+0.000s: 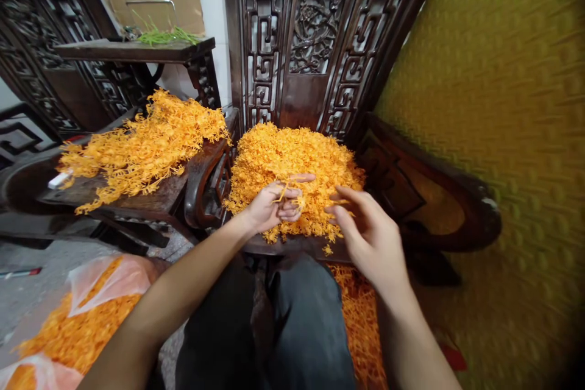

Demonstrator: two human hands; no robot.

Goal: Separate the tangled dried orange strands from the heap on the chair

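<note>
A big heap of small, spidery orange plastic pieces covers the seat of the dark wooden chair in front of me. Over the near side of this heap, my left hand has its fingers curled around an orange plastic piece, with the index finger pointing right. To its right, my right hand hovers at the heap's edge, thumb and fingers apart. Orange bits show around its fingertips, and whether any touch them is unclear. One loose piece lies at the seat's front edge.
More orange pieces are piled on a wooden seat at left. A plastic bag of them stands on the floor. Orange netlike material lies below the chair. Green stems rest on a small table. A yellow textured surface rises at right.
</note>
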